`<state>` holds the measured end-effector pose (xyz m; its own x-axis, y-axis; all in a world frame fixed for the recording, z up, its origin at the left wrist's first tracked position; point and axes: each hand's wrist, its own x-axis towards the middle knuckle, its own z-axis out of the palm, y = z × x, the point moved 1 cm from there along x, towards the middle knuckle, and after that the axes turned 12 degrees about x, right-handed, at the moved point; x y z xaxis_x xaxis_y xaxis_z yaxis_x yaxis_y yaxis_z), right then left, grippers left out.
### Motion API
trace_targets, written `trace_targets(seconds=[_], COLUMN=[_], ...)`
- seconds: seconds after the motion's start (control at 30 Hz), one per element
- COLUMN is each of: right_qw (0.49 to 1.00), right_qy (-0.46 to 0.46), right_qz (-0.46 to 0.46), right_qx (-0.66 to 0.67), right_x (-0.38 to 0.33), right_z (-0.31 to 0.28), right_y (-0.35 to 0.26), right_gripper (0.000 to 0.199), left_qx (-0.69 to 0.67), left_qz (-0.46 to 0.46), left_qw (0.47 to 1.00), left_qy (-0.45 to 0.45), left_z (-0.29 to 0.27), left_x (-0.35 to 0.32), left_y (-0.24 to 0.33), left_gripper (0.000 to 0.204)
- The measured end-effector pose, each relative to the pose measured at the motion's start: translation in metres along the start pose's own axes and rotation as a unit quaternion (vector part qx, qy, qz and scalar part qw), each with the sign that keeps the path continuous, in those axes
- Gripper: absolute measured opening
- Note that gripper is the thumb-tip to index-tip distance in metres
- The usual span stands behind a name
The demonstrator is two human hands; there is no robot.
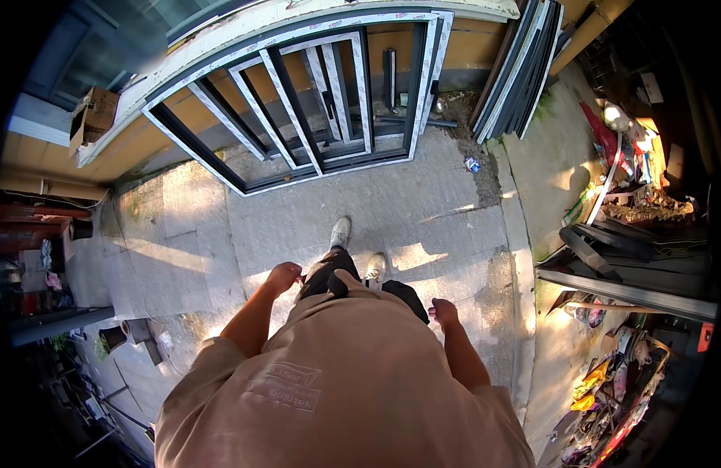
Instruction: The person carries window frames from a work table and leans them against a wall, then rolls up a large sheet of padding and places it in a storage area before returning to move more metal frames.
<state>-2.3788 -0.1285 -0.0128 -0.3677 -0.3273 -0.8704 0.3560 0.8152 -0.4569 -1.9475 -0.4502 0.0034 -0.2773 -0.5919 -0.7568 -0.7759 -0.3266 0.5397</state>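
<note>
My left hand (284, 278) hangs beside my dark shorts (320, 274), its fingers curled in. On the other side my right hand (444, 312) is also closed, held low and a little away from my leg. Whatever either hand may hold is hidden or too small to make out. Ahead of me a large window frame (286, 181) leans against the low wall. It is dark grey with white, printed film along its bars, and has no glass that I can see. Neither hand touches it.
Long dark and white profiles (516, 74) lean at the far right. Beside the paving, metal profiles (625, 292) and mixed scrap (610, 382) lie to the right. A cardboard box (93, 117) sits on the ledge at left. A crumpled blue wrapper (472, 164) lies ahead.
</note>
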Motion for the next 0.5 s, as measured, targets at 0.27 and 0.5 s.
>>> trace_targets(seconds=[0.27,0.5], right_qw=[0.98,0.999], right_qy=[-0.032,-0.032], right_qz=[-0.142,0.005], right_qx=[-0.134,0.012], right_x=[0.089,0.045], right_z=[0.009,0.039], right_y=[0.068,-0.025], right_gripper=[0.028,0.025], left_qx=[0.069,0.112], left_qz=[0.027,0.091], left_qw=[0.997,0.983], left_qy=[0.011,0.113], left_z=[-0.056,-0.159], left_x=[0.065,0.116], left_y=[0.041,0.106], left_gripper=[0.025,0.03])
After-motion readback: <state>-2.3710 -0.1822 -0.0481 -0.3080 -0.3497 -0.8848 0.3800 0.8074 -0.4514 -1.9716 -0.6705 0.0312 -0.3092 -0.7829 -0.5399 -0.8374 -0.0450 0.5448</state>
